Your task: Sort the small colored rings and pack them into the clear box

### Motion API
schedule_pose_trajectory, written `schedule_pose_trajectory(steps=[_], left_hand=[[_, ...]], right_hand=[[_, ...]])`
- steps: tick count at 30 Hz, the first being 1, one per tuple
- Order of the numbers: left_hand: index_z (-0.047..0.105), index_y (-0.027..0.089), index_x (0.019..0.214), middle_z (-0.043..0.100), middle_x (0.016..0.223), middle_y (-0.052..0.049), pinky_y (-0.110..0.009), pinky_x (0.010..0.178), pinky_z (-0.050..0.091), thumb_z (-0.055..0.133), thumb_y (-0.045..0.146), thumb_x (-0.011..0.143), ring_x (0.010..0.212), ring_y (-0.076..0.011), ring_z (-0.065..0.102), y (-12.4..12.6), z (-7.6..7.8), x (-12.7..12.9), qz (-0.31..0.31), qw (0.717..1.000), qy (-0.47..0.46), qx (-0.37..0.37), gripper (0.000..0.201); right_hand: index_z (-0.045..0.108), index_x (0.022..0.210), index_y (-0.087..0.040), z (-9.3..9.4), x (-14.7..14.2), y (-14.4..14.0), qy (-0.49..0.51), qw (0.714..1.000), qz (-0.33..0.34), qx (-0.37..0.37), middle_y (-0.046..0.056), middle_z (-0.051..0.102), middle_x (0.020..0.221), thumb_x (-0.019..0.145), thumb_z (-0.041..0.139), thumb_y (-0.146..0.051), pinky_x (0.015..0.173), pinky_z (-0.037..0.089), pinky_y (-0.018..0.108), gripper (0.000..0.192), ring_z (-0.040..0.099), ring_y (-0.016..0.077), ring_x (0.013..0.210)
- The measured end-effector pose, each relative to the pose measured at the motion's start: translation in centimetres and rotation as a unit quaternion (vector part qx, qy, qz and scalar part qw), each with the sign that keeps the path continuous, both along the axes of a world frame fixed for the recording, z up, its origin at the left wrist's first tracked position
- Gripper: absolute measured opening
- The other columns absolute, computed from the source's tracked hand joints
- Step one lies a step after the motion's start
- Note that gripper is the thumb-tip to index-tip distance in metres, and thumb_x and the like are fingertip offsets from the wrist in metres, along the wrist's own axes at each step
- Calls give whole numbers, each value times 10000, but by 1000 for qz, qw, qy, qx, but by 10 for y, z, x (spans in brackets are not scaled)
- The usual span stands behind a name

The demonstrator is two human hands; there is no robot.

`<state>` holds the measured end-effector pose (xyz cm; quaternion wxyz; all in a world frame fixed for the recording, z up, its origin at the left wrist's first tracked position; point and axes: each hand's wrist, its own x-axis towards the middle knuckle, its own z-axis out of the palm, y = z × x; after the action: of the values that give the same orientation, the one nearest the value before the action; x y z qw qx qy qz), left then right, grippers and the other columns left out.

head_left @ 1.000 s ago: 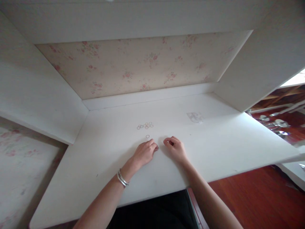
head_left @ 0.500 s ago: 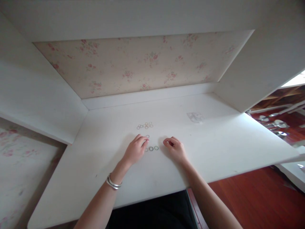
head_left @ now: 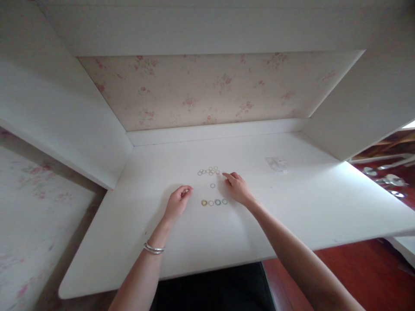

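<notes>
While the right hand (head_left: 238,190) reaches forward with its index finger extended and the other fingers loosely curled, its fingertip (head_left: 224,175) sits just beside the cluster of small rings (head_left: 209,171), at roughly the cluster's 4 o'clock edge. Whether the tip touches a ring cannot be told at this size. Nothing is seen pinched in that hand.

The left hand (head_left: 177,203) rests on the white desktop (head_left: 292,207) with its fingers curled inward towards the palm, tips close together; whether anything is held inside the curl cannot be told. A silver bangle (head_left: 154,248) sits on that wrist.

Between the two hands lies a short row of four rings (head_left: 214,202), side by side and apparently just touching, the one at 9 o'clock yellowish, the others paler or greenish. A single ring (head_left: 212,185) lies apart at 12 o'clock from the row, between it and the cluster.

Compared with half a second ago, the left hand has drawn back towards 8 o'clock and uncovered the row, which now shows four rings where three were visible. The right hand has advanced from beside the row towards the cluster at 12 o'clock. Judged from this, one placement appears complete and the loose supply is being approached again.

Further out, a small clear plastic bag (head_left: 276,163) lies at 2 o'clock, well apart from the hands. Floral wallpaper (head_left: 207,90) backs the recess.
</notes>
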<state>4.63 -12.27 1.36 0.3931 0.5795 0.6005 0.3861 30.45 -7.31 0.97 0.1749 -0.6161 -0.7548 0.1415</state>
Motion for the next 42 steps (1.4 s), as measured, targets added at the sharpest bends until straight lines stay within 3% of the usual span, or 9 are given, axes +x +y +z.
schedule_pose_trajectory(steps=[6,9,12,19,25,29,32,42], left_hand=[[626,164,941,484,569,43,-205,475,294,504,452,812,501,-94,413,0,-1,-5,-6,1000,-18,-5,339],[628,167,938,507,586,36,-206,473,292,508,449,809,505,-96,421,1,-1,-7,-5,1000,-25,-9,333],[632,166,938,570,645,13,-208,500,326,514,445,807,550,-108,471,2,-2,-9,-12,1000,-23,-6,330],[640,179,940,661,777,-18,-222,601,408,519,418,811,665,-134,567,2,-7,-9,-16,1000,-22,4,297],[644,184,931,682,842,-27,-236,666,437,521,405,807,741,-150,604,0,-6,-8,-11,1000,-26,10,281],[645,176,929,676,792,-24,-231,614,428,516,406,807,688,-145,597,0,-7,-6,-13,1000,-13,13,290],[643,173,931,669,751,-19,-223,560,409,510,408,807,633,-138,582,-1,-6,-5,-20,1000,-12,16,297],[648,179,915,670,738,-17,-223,551,399,511,424,801,620,-141,577,-3,-4,-2,-5,1000,1,14,303]], right_hand=[[445,1311,-347,3,-7,53,-109,991,83,8,70,500,1214,881,377,-177,798,382,308,467,486,230,1014],[510,1252,-364,5,-4,65,-132,985,115,4,58,501,1206,894,401,-228,784,383,298,398,496,220,1000],[602,1145,-327,4,4,65,-125,987,102,25,58,523,1164,909,408,-291,769,386,281,307,505,204,981],[666,901,-224,-2,28,41,-102,989,78,72,65,583,992,904,418,-272,731,397,266,253,527,184,899],[621,880,-193,-7,26,-4,5,995,62,83,78,565,916,909,379,-283,758,432,282,260,546,176,830],[607,913,-220,-9,13,-46,88,990,70,90,60,552,923,917,375,-323,745,456,276,254,561,164,810],[608,936,-220,-10,6,-68,96,987,90,91,61,550,931,924,371,-297,757,464,280,250,563,165,832],[600,979,-214,-12,8,-73,38,986,128,100,68,557,959,927,390,-245,777,469,312,219,556,173,852]])
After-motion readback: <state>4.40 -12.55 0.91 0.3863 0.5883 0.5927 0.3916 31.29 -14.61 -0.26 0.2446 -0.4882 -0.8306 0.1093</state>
